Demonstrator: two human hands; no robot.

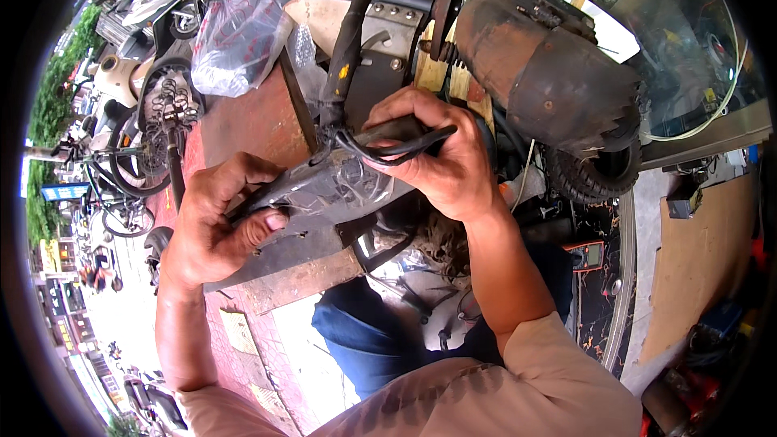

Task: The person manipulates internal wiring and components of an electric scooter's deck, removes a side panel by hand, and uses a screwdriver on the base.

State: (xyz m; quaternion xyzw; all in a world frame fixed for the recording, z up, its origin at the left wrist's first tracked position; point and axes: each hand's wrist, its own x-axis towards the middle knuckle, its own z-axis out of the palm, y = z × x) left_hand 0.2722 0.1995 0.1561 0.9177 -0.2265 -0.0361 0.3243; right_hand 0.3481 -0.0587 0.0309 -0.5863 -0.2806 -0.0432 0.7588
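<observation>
A dark battery housing or deck of a scooter-like vehicle [340, 190], with scuffed, translucent plastic on it, lies between my hands. My left hand [222, 222] grips its left part, fingers curled over the edge and thumb on the near side. My right hand [437, 166] is closed around its right part, beside a looped black cable [388, 148]. A black sleeved tube [346, 61] with a yellow mark rises from the cables toward a metal bracket [384, 65] with bolts.
A dark rear mudguard [546, 81] over a knobby tyre [587, 180] is at the right, near a multimeter [589, 255] and cardboard [696, 263]. A clear plastic bag [239, 40] lies on a reddish board [247, 121]. Parked two-wheelers [129, 154] stand at the left.
</observation>
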